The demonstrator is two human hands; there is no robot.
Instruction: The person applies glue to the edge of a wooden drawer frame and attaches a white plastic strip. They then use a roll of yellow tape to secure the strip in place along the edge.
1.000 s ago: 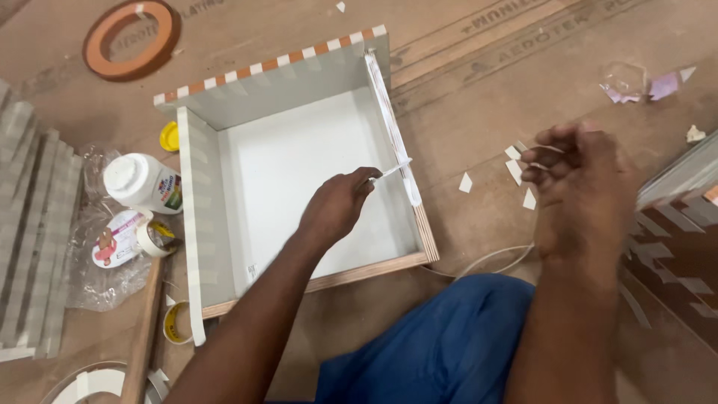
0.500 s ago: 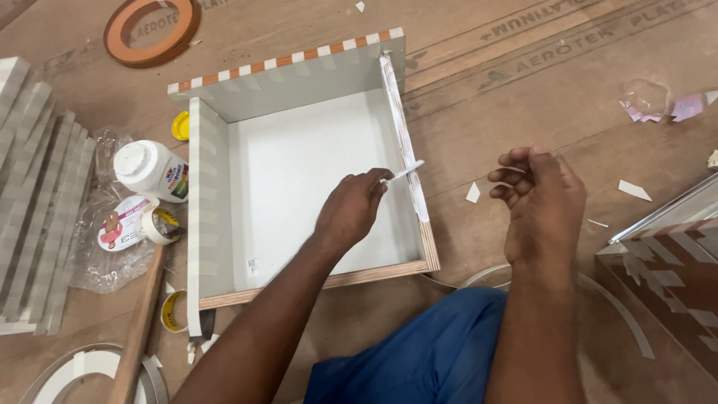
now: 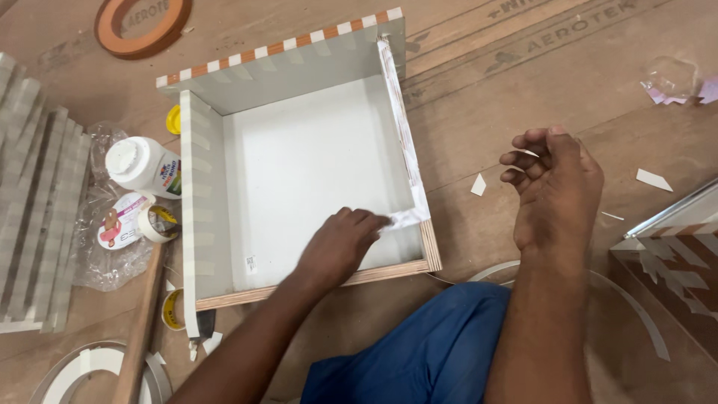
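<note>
Head view: an open plywood drawer box [image 3: 299, 172] lies on the brown board floor [image 3: 523, 82], white inside, its left and far walls faced with pale grey striped laminate, the far rim showing orange and white checks. Along the top edge of its right wall runs a white edge-banding strip [image 3: 402, 135], its near end bent down inside the corner. The left hand [image 3: 340, 243] rests inside the box at that near right corner, fingers pressed together on the bent end of the strip. The right hand [image 3: 557, 187] hovers outside the box, right of the wall and apart from it, fingers curled loosely around a small white sliver; whether it is pinched I cannot tell. A white glue bottle [image 3: 142, 164] lies left of the box.
</note>
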